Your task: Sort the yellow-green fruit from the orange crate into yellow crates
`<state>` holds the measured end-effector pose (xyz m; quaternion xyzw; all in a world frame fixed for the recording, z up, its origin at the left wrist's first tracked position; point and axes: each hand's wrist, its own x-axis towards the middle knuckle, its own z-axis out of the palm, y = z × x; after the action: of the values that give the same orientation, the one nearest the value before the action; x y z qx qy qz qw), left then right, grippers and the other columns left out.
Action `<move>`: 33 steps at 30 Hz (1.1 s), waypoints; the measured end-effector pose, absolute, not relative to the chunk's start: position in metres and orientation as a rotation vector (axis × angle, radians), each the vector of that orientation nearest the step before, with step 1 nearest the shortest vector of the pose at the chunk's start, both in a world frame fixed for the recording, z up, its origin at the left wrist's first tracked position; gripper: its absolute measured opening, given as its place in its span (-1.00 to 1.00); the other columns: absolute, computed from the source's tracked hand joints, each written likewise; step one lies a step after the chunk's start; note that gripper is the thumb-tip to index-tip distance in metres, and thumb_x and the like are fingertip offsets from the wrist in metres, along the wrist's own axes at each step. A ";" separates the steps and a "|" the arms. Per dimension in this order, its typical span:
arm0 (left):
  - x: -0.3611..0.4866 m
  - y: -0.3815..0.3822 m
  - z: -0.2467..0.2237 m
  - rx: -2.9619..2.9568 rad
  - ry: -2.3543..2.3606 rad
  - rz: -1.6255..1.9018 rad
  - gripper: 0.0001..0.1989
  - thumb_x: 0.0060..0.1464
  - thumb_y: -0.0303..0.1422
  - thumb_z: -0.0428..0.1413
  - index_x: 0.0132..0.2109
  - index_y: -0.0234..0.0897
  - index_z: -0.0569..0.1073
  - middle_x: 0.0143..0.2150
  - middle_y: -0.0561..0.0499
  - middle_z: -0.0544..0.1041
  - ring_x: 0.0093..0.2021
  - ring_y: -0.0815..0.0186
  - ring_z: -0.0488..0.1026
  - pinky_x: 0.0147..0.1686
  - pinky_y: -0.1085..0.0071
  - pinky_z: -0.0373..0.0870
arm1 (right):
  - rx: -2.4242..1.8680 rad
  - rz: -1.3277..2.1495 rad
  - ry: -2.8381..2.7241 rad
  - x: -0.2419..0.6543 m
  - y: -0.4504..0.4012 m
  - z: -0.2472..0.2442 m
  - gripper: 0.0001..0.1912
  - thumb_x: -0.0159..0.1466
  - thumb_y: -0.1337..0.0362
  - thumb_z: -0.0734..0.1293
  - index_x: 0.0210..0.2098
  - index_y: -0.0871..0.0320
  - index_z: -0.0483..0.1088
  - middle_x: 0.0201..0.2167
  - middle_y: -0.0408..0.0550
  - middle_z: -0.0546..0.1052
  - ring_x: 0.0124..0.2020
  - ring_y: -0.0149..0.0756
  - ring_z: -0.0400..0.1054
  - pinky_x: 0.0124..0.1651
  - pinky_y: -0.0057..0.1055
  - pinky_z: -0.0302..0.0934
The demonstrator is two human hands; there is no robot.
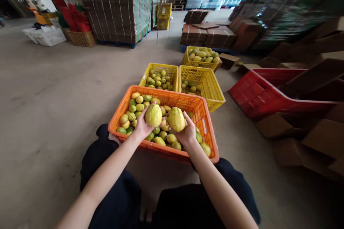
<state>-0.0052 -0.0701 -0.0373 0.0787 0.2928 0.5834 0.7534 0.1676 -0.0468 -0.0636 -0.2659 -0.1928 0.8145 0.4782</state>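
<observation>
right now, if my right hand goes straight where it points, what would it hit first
Likely the orange crate's far rim; depth is unclear, so your right hand might pass above it.

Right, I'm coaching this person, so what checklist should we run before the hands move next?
1. Left hand holds a bumpy rounded yellow fruit: ok.
2. Right hand holds a second bumpy rounded yellow fruit: ok.
3. Both hands above the orange rectangular plastic crate: ok.
4. Room in the nearer right-hand yellow rectangular plastic crate: ok, few smaller fruits show there.
5. Undersides of both held fruits: cannot tell, hidden.
</observation>
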 end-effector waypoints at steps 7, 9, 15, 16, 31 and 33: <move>-0.002 -0.082 -0.035 0.032 0.501 1.348 -0.62 0.24 -0.30 -0.07 0.10 -0.29 0.47 -0.23 -0.11 0.61 -0.14 0.15 0.59 -0.06 0.19 0.50 | -0.593 1.857 -0.392 0.160 -0.058 -0.058 -0.68 0.16 0.09 0.31 -0.17 0.11 0.46 -0.35 -0.04 0.63 -0.25 -0.10 0.55 -0.18 -0.13 0.46; -0.002 -0.088 -0.032 0.005 0.467 1.360 -0.62 0.20 -0.35 -0.05 0.09 -0.28 0.48 -0.17 -0.11 0.62 -0.06 0.14 0.57 0.00 0.18 0.47 | -0.567 1.831 -0.413 0.156 -0.069 -0.060 -0.68 0.13 0.10 0.33 -0.16 0.09 0.46 -0.29 -0.05 0.64 -0.17 -0.08 0.55 -0.09 -0.08 0.44; 0.002 -0.105 -0.009 -0.009 0.429 1.402 -0.68 0.12 -0.40 0.00 -0.01 -0.29 0.51 -0.18 -0.06 0.61 -0.11 0.18 0.57 -0.03 0.25 0.47 | -0.524 1.777 -0.311 0.142 -0.096 -0.068 -0.70 0.12 0.09 0.35 -0.19 0.07 0.47 -0.27 -0.10 0.65 -0.26 -0.18 0.55 -0.15 -0.18 0.45; 0.001 -0.107 -0.007 0.007 0.430 1.397 -0.69 0.11 -0.40 0.01 -0.03 -0.29 0.52 -0.18 -0.05 0.61 -0.14 0.19 0.58 -0.05 0.26 0.47 | -0.525 1.767 -0.312 0.140 -0.097 -0.068 -0.71 0.13 0.08 0.35 -0.20 0.07 0.48 -0.28 -0.10 0.64 -0.26 -0.18 0.55 -0.14 -0.17 0.45; -0.022 -0.100 -0.009 -0.027 0.400 1.363 -0.74 0.10 -0.39 -0.02 -0.17 -0.31 0.53 -0.23 -0.08 0.60 -0.18 0.19 0.56 -0.16 0.31 0.48 | -0.638 1.697 -0.324 0.133 -0.097 -0.035 -0.72 0.15 0.10 0.31 -0.23 0.11 0.52 -0.27 -0.05 0.65 -0.22 -0.14 0.54 -0.11 -0.11 0.46; -0.017 -0.098 -0.009 -0.078 0.381 1.371 -0.73 0.09 -0.39 -0.02 -0.14 -0.30 0.53 -0.21 -0.07 0.61 -0.16 0.21 0.56 -0.12 0.30 0.48 | -0.652 1.699 -0.349 0.137 -0.089 -0.032 -0.74 0.13 0.12 0.31 -0.26 0.10 0.52 -0.30 -0.06 0.65 -0.24 -0.12 0.54 -0.11 -0.08 0.46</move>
<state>-0.0165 -0.0981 -0.0089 -0.0358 0.1748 0.6290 0.7566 0.1368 -0.0885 -0.0324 -0.2813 -0.1506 0.7330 0.6008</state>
